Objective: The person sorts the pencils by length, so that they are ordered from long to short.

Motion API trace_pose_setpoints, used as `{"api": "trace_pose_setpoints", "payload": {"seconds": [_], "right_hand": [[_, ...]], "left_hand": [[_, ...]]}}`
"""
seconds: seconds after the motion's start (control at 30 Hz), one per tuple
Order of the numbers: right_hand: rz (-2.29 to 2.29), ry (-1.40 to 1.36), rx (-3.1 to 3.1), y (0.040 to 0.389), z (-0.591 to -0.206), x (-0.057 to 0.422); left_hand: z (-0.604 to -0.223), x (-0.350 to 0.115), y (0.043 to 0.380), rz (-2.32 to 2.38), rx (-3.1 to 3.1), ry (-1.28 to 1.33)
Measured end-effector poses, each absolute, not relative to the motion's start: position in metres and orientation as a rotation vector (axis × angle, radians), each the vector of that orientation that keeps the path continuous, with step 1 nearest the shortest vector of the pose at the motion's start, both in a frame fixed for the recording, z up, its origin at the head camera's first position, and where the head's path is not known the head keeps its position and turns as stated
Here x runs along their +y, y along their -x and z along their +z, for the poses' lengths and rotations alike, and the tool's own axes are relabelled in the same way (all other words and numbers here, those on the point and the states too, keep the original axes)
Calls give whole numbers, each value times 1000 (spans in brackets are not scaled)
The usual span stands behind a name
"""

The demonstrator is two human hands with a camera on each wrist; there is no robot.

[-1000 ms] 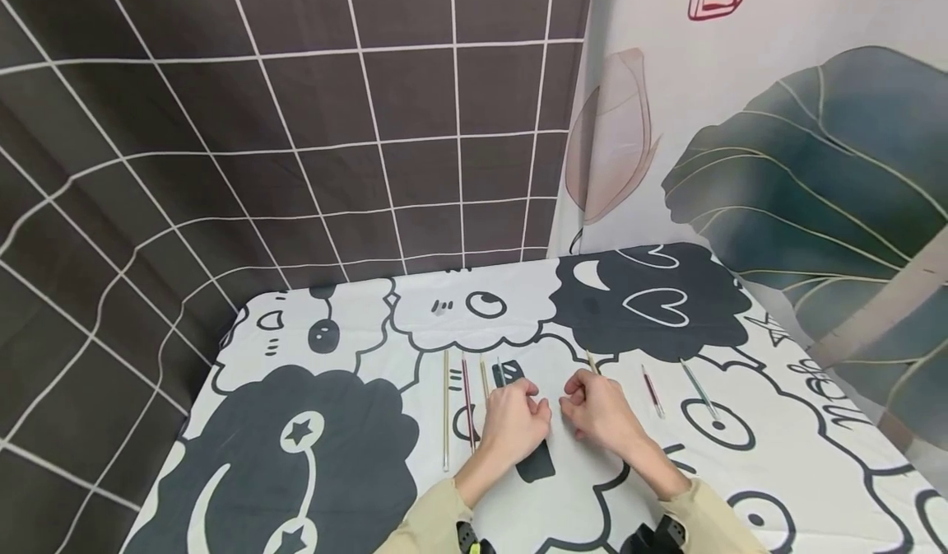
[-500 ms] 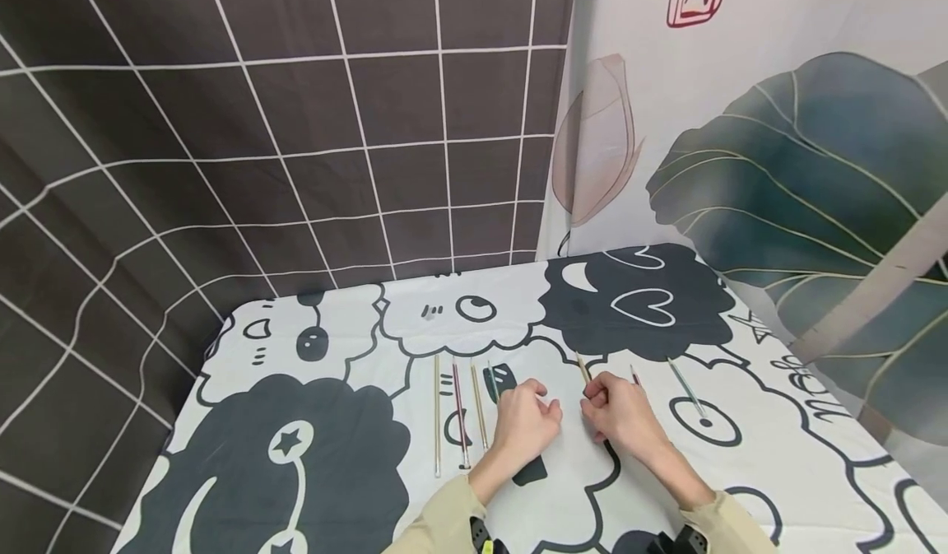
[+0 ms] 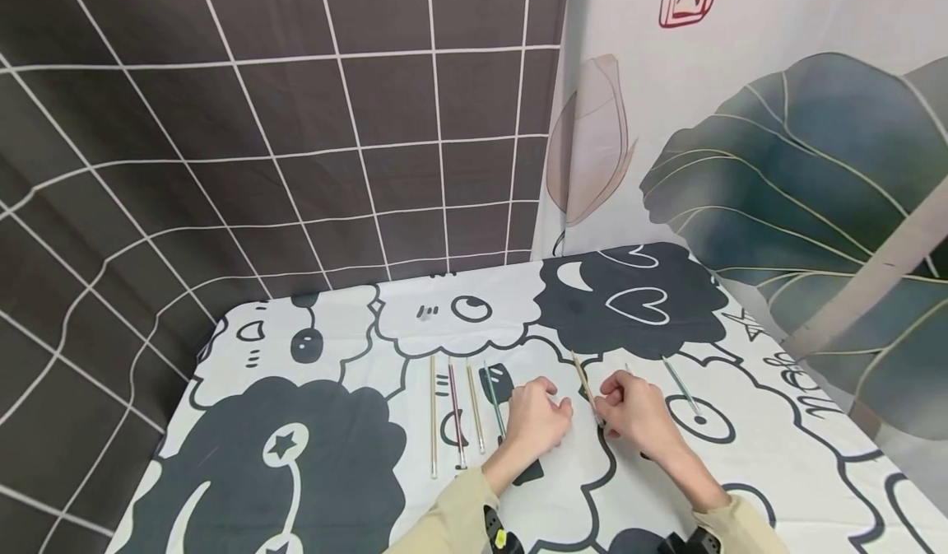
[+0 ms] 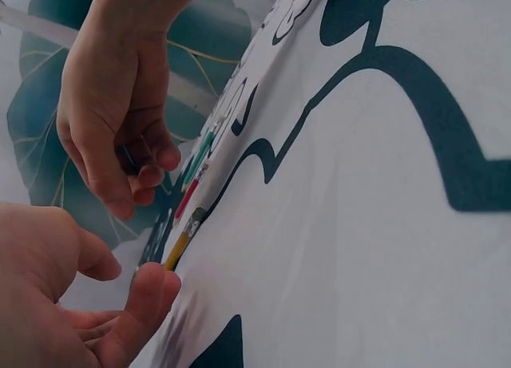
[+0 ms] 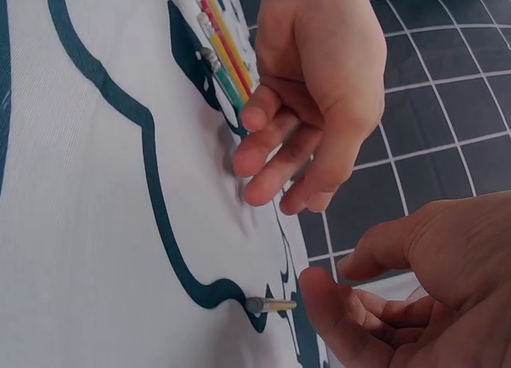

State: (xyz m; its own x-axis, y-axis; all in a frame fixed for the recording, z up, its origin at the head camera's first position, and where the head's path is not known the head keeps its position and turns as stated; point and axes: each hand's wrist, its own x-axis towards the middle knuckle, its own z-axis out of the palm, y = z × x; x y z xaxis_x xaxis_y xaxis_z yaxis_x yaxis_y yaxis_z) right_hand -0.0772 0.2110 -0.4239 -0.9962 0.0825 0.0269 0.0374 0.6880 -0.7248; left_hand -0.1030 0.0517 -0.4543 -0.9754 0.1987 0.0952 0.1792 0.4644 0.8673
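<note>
In the head view my left hand (image 3: 539,412) hovers just right of a green pencil (image 3: 492,393), its fingers loosely bent around nothing. My right hand (image 3: 635,410) is beside a yellow pencil (image 3: 583,379), its fingertips right at the pencil's near part; the right wrist view shows that pencil (image 5: 275,305) lying past the thumb and forefinger, not between them. Left of the green pencil lie a red pencil (image 3: 456,414) and two yellow ones, roughly parallel. A second red pencil (image 4: 189,196) shows in the left wrist view; the right hand mostly covers it in the head view.
Another green pencil (image 3: 681,385) lies to the right of the right hand. A white cloth (image 3: 548,505) with black cartoon drawings covers the table. A dark curtain (image 3: 400,93) with white grid lines hangs behind, and a leaf-printed curtain (image 3: 785,159) on the right.
The right hand has moved right, off the middle yellow pencil, uncovering more of it and covering the nearby red one. The left hand has shifted right, exposing more of the green pencil. The view turned slightly.
</note>
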Motion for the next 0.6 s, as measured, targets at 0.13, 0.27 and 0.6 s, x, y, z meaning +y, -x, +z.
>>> {"api": "trace_pose_setpoints", "payload": {"seconds": [0.13, 0.27, 0.6], "right_hand": [[1203, 113, -2825, 77, -424, 215], [1187, 109, -2825, 77, -425, 220], [1180, 121, -2817, 74, -424, 228]], "left_hand": [[-454, 56, 103, 1591, 2651, -330], [-455, 62, 104, 1574, 2649, -299], [-455, 72, 107, 1583, 2629, -302]]}}
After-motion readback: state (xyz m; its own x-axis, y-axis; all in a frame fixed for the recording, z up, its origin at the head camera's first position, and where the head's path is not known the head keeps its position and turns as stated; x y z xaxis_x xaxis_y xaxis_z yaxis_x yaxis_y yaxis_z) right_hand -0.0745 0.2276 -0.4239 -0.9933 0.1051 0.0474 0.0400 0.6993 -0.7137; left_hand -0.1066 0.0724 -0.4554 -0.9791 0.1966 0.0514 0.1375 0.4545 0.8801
